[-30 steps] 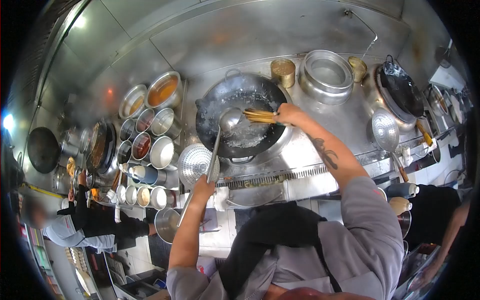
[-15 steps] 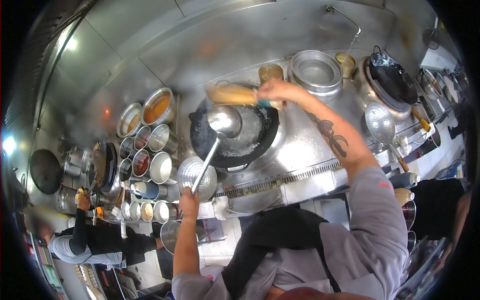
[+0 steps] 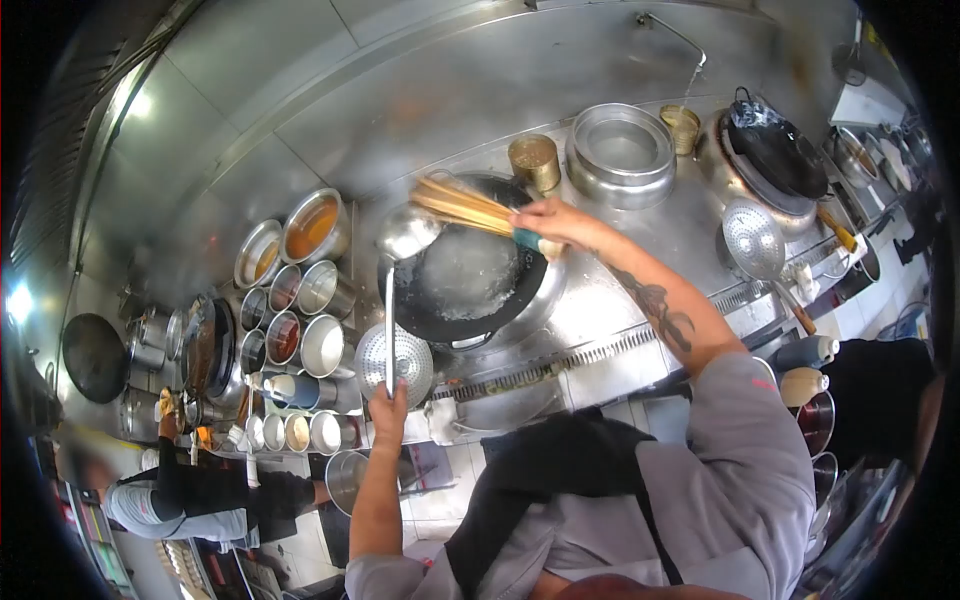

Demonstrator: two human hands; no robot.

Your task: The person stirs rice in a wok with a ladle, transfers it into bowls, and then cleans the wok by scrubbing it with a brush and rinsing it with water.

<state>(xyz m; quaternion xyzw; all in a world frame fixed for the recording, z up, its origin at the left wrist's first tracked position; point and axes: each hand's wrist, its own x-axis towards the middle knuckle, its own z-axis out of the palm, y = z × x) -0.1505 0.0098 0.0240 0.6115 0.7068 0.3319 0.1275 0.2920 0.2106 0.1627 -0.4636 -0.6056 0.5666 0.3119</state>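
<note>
My left hand (image 3: 388, 406) is closed around the long handle of a steel ladle (image 3: 408, 232), whose bowl is over the left rim of a black wok (image 3: 470, 325). Cloudy, bubbly water (image 3: 465, 275) covers the wok's bottom. In my right hand (image 3: 555, 222) is a bamboo wok brush (image 3: 465, 205) with a green band, its fingers wrapped round the bound end. The bristles reach over the far side of the wok, near the ladle's bowl, and are slightly blurred. Below my left hand's ladle handle rests a perforated skimmer (image 3: 394, 362).
Left of the wok stand several sauce and seasoning pots (image 3: 322, 342). A large steel pot (image 3: 620, 155) and a tin can (image 3: 534, 162) are behind it. A tap runs into another can (image 3: 680, 130). Another wok (image 3: 780, 155) sits right. A co-worker (image 3: 190, 500) is far left.
The ladle's bowl has moved left, from over the wok's middle to its left rim. My right hand and the brush have come slightly nearer to me.
</note>
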